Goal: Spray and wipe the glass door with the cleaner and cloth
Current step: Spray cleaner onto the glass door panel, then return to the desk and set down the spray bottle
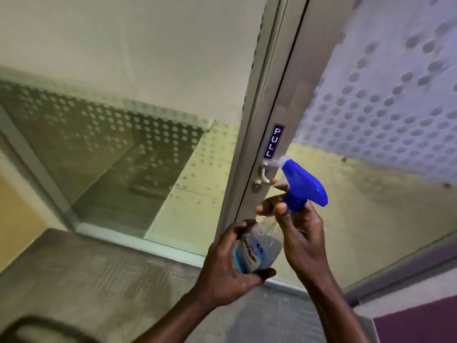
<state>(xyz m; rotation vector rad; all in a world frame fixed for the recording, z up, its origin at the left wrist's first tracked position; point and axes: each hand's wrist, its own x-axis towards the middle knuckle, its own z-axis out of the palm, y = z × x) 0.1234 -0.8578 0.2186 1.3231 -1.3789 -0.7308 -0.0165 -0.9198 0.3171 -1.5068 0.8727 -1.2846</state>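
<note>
A clear spray bottle with blue liquid and a blue trigger head is held low in front of the glass door. My left hand wraps the bottle's body from below. My right hand grips the neck just under the trigger head, fingers curled round it. The nozzle points up and left toward the metal door handle. The door has a band of frosted dots across it and a grey metal frame carrying a blue PULL sticker. No cloth is in view.
A fixed glass panel with the same dotted band stands left of the door frame. A round lock sits under the handle. Grey carpet covers the floor. A dark curved object shows at the bottom left corner.
</note>
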